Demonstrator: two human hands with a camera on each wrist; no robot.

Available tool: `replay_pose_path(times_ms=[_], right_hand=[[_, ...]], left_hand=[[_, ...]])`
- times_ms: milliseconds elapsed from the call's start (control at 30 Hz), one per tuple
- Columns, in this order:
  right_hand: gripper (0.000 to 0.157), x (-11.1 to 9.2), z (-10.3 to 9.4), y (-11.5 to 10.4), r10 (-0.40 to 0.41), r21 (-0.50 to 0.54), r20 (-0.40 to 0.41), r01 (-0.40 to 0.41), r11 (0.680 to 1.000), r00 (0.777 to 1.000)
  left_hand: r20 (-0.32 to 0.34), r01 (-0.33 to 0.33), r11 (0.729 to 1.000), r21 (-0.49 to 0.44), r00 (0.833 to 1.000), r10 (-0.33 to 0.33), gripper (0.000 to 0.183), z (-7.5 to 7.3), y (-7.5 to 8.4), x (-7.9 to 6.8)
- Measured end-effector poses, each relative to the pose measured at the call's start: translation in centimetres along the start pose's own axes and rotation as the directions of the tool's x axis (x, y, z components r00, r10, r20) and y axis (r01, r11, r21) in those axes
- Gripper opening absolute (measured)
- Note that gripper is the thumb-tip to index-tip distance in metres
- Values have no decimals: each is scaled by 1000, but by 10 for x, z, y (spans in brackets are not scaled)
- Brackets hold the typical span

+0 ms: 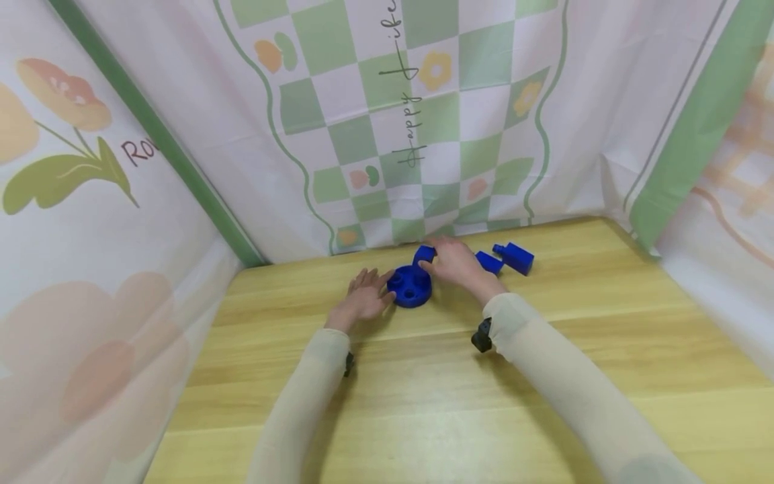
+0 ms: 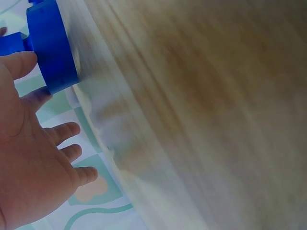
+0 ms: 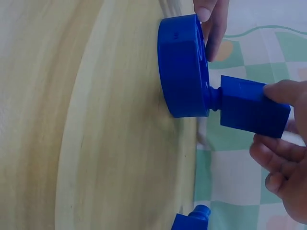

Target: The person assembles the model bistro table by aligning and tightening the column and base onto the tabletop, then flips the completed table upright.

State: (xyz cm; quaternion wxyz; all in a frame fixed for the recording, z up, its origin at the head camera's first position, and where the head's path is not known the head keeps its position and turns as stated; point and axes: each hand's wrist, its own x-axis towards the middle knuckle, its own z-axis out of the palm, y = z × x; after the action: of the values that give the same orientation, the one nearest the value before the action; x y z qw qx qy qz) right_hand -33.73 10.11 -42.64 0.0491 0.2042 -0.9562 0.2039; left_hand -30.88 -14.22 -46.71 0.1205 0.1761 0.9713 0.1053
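Observation:
A round blue base [image 1: 410,300] with holes in its top lies flat on the table. My left hand [image 1: 365,299] is at its left side, fingers spread, with the thumb and index finger touching the rim; the left wrist view shows the same base [image 2: 53,48] beside these fingertips. My right hand [image 1: 456,262] pinches a blue rectangular block [image 3: 254,106] between thumb and fingers. The block stands above the base, its narrow knobbed end down at the base's top face. How deep the knob sits in a hole cannot be made out.
To the right of my right hand lie two more blue blocks: one [image 1: 488,263] partly behind the wrist, another [image 1: 517,259] with a knob on its end. A patterned curtain [image 1: 363,134] hangs behind the wooden table [image 1: 423,417], with more cloth at both sides.

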Motion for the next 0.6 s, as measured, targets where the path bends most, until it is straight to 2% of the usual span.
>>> replay_pose_path(times_ms=[167,500,600], right_hand=[[64,-1,0,1,-49,-9,25,49,999,998],[54,-3,-4,1,-92,-49,11,93,994,996],[49,-2,-4,0,-84,-52,0,84,995,996]], left_hand=[[-4,9,1000,-2,1000,-9,60,1,1,0],[0,6,1000,-4,1000,-6,60,1,1,1],[0,10,1000,-4,1000,-10,60,1,1,1]])
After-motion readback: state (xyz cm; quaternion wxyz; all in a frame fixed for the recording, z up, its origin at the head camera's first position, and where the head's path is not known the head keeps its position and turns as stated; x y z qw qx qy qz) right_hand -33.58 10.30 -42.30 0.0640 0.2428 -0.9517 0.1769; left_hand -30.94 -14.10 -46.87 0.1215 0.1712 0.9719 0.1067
